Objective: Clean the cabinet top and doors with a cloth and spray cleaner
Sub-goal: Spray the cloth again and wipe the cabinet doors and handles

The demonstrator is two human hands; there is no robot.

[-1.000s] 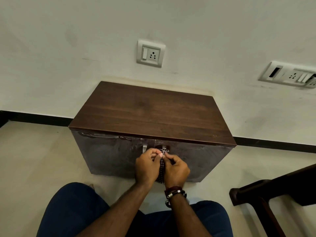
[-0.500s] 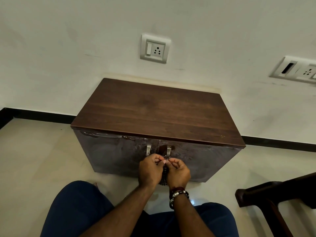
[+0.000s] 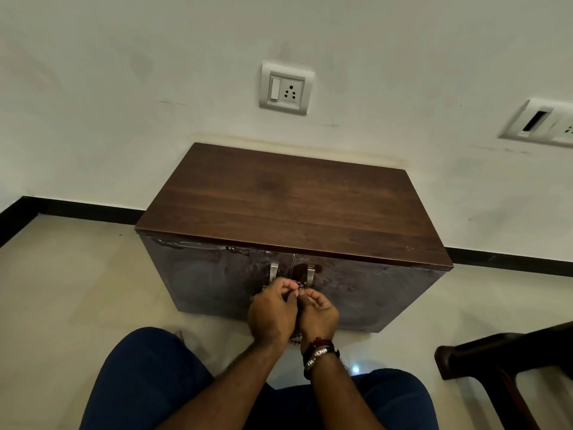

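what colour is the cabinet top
Dark brown wood grain, seen in the head view: cabinet top.

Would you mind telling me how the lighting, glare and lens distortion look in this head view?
Head view: dim, soft light; a glare spot on the floor; wide-angle bending of the skirting; streaky sheen on the cabinet doors; hands sharp.

The cabinet top lies bare from edge to edge, open to a sweep; the wall closes it off at 12 o'clock. Floor is open at 9 o'clock of the cabinet. At 4 o'clock a dark wooden chair arm narrows the way. Both hands crowd the door handles at 6 o'clock.
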